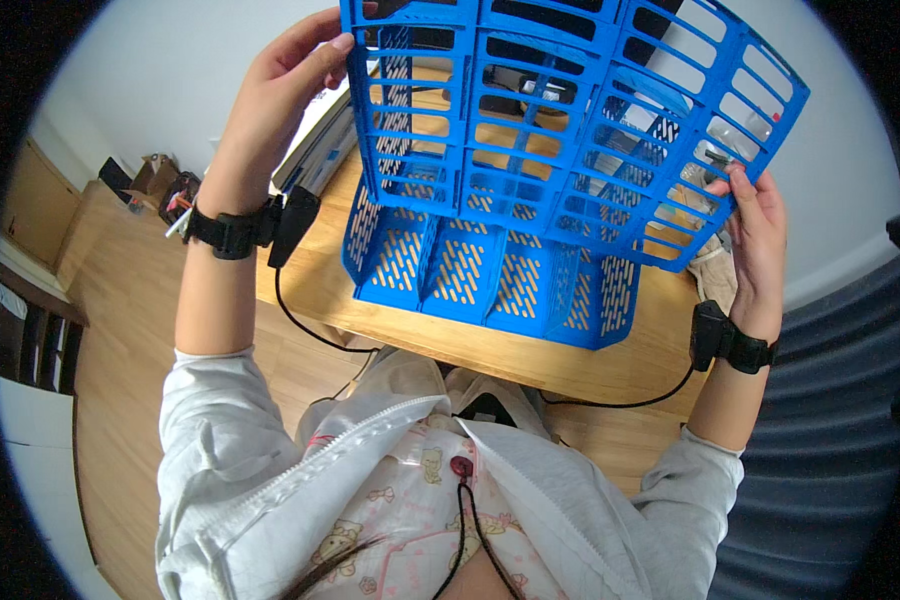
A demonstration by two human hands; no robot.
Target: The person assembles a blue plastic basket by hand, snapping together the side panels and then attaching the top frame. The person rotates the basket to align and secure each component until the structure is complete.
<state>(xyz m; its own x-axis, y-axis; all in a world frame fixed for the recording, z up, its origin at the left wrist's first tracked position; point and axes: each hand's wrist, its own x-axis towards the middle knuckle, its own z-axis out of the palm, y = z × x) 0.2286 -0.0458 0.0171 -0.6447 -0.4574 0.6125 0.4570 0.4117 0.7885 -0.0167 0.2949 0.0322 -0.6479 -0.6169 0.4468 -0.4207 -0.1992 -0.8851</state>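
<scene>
My left hand (292,85) grips the upper left edge of a blue slotted plastic panel (467,100), thumb on the near face. On the panel's right edge, my right hand (758,222) pinches with thumb and fingers. The panel is raised and tilted above a blue plastic file rack (470,303) on the desk. Upright dividers split this rack's perforated base into several compartments. The panel hides much of the rack's back, and I cannot tell whether the two parts touch.
The wooden desk (315,270) has papers or folders (325,150) at its left. A beige cloth item (712,268) lies near my right hand. Black cables (295,320) run from both wrist devices. A dark pleated curtain (820,430) hangs at the right.
</scene>
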